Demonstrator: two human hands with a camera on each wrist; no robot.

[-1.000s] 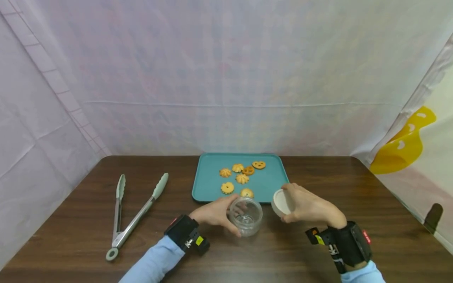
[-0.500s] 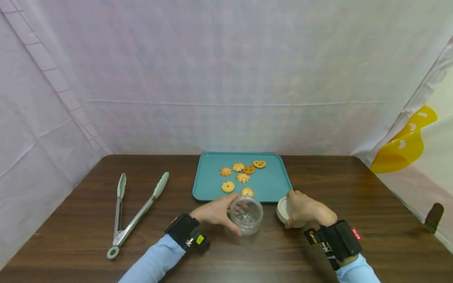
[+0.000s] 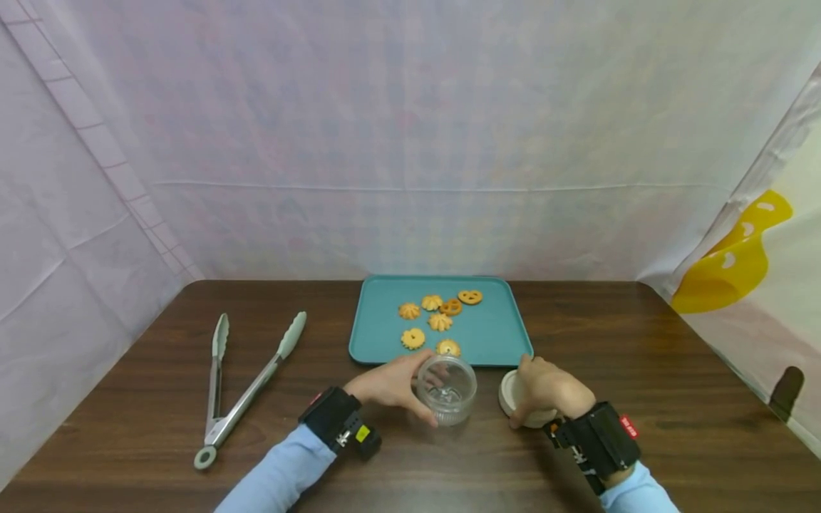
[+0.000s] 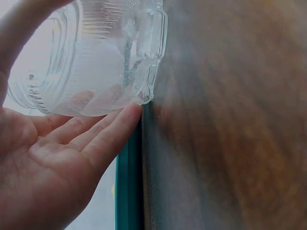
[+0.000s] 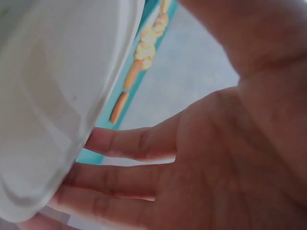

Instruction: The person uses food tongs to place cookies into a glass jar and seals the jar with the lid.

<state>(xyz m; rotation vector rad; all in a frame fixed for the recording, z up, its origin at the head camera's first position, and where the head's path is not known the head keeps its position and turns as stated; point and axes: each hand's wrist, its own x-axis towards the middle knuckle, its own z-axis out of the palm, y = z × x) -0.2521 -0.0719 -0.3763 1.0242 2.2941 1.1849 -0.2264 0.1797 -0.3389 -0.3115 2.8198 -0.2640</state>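
My left hand (image 3: pixel 391 385) holds a clear glass jar (image 3: pixel 447 390), thumb and fingers around its side. Its uncovered mouth faces up in the head view, and ribbed glass shows in the left wrist view. To the right of the jar, my right hand (image 3: pixel 553 388) grips a round white lid (image 3: pixel 509 393) by its edge, low over the table. In the right wrist view several fingertips touch the rim of the lid (image 5: pixel 53 81). The hand covers much of the lid in the head view, so I cannot tell whether it touches the table.
Behind the jar lies a teal tray (image 3: pixel 378 324) bearing several cookies (image 3: pixel 440 322) and pretzels (image 3: pixel 470 297). Metal tongs (image 3: pixel 246 399) with pale grey tips lie spread on the left of the brown wooden table (image 3: pixel 128 420). A pale curtain (image 3: pixel 410 142) hangs along the back.
My right hand has brought the lid down and nearer the table's front, and the lid has gone from steeply tilted to flatter. The left hand and jar stay in place.
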